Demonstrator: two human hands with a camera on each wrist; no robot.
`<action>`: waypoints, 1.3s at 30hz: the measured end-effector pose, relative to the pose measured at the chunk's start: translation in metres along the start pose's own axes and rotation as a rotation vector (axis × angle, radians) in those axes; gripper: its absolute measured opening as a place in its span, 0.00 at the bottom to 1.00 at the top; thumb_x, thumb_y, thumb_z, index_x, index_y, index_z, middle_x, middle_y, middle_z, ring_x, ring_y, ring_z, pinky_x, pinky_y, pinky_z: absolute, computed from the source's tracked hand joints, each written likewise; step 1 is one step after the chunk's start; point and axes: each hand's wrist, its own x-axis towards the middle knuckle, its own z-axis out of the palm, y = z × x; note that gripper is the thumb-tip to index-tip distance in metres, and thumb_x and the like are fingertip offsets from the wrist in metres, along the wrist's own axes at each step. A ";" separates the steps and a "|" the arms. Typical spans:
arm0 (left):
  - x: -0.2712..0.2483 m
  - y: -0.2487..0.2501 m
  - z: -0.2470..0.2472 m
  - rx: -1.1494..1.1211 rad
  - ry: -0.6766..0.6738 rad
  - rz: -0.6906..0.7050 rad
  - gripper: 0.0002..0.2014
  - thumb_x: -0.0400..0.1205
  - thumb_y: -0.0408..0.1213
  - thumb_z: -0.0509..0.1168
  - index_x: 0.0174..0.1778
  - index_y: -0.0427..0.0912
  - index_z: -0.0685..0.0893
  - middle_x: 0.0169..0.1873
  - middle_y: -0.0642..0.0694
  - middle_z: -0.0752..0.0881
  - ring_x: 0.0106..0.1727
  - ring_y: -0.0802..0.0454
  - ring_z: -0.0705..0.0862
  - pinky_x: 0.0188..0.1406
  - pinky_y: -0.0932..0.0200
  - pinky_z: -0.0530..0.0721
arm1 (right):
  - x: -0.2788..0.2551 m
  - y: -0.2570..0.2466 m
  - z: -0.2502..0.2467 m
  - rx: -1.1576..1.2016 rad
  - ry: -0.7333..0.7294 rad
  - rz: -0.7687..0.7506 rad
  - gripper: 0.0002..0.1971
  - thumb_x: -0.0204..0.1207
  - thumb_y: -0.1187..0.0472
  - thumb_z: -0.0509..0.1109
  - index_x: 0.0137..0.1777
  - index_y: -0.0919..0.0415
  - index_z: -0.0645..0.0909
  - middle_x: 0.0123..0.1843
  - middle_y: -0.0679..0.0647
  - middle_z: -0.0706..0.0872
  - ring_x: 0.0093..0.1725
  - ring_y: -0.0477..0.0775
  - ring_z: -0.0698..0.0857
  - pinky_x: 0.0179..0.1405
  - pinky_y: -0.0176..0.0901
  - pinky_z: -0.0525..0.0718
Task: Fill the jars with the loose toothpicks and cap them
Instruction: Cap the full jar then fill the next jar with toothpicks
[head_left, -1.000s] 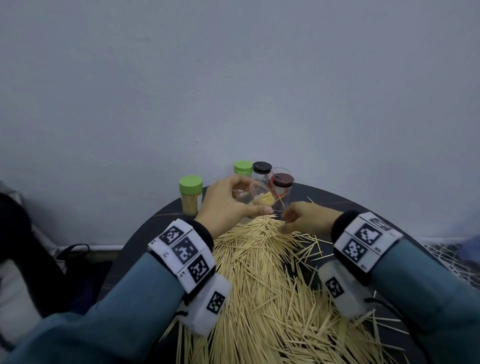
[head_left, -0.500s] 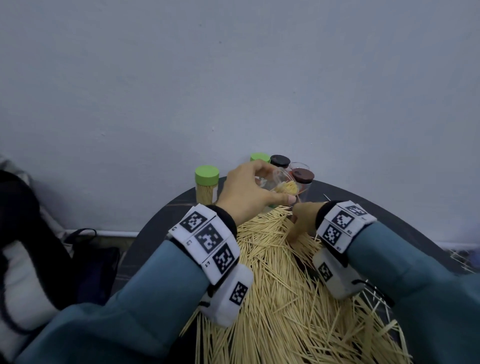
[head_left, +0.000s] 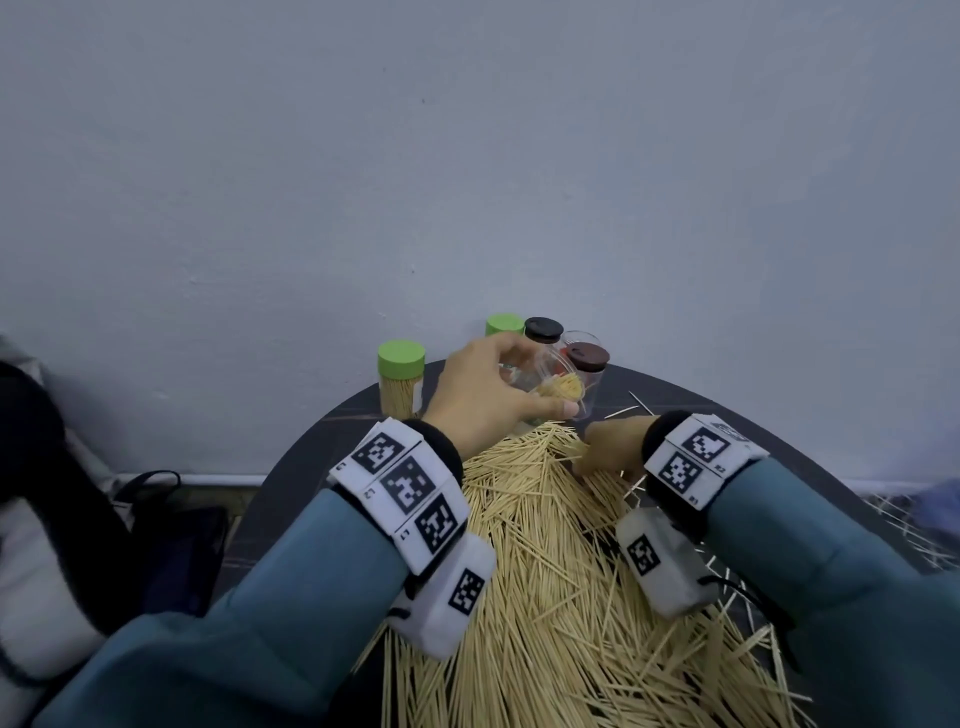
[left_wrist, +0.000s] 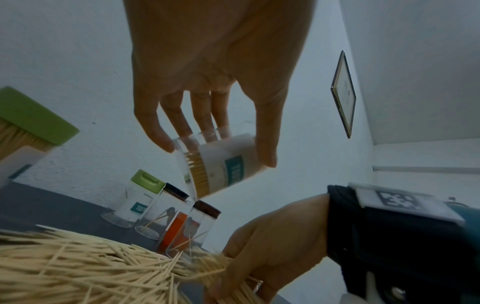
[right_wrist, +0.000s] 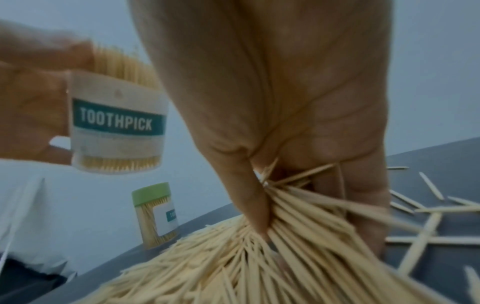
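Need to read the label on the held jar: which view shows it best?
Right wrist: the held jar faces the camera and "TOOTHPICK" reads whole, though slightly blurred. The left wrist view shows the label sideways, cut off by the left hand. The head view shows only the jar's open mouth and toothpick ends.

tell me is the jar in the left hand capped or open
Open. The jar in the left hand has no cap: its mouth is bare, tilted, and toothpick ends show inside it.

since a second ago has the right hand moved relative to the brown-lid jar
Yes. The right hand pulled back from beside the brown-lid jar and dropped nearer the person, into the toothpick pile.
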 end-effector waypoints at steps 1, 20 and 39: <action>-0.001 0.000 0.000 -0.004 -0.003 0.004 0.28 0.63 0.45 0.82 0.58 0.49 0.83 0.54 0.55 0.85 0.54 0.58 0.82 0.49 0.66 0.77 | -0.002 0.002 0.000 0.025 0.001 -0.002 0.17 0.83 0.57 0.59 0.66 0.67 0.74 0.59 0.61 0.79 0.55 0.54 0.78 0.54 0.43 0.76; -0.012 0.007 0.005 0.020 -0.051 0.019 0.25 0.65 0.42 0.81 0.56 0.47 0.83 0.47 0.61 0.83 0.46 0.67 0.78 0.40 0.73 0.74 | -0.030 0.027 0.029 1.310 -0.140 -0.256 0.16 0.84 0.75 0.46 0.37 0.63 0.68 0.30 0.56 0.69 0.30 0.50 0.72 0.36 0.41 0.77; -0.017 0.005 0.021 0.167 -0.410 -0.150 0.32 0.74 0.64 0.65 0.68 0.54 0.62 0.62 0.45 0.76 0.71 0.48 0.69 0.71 0.47 0.71 | -0.059 0.036 0.019 1.828 0.454 -0.585 0.14 0.85 0.72 0.45 0.42 0.58 0.67 0.29 0.50 0.70 0.23 0.42 0.71 0.27 0.33 0.75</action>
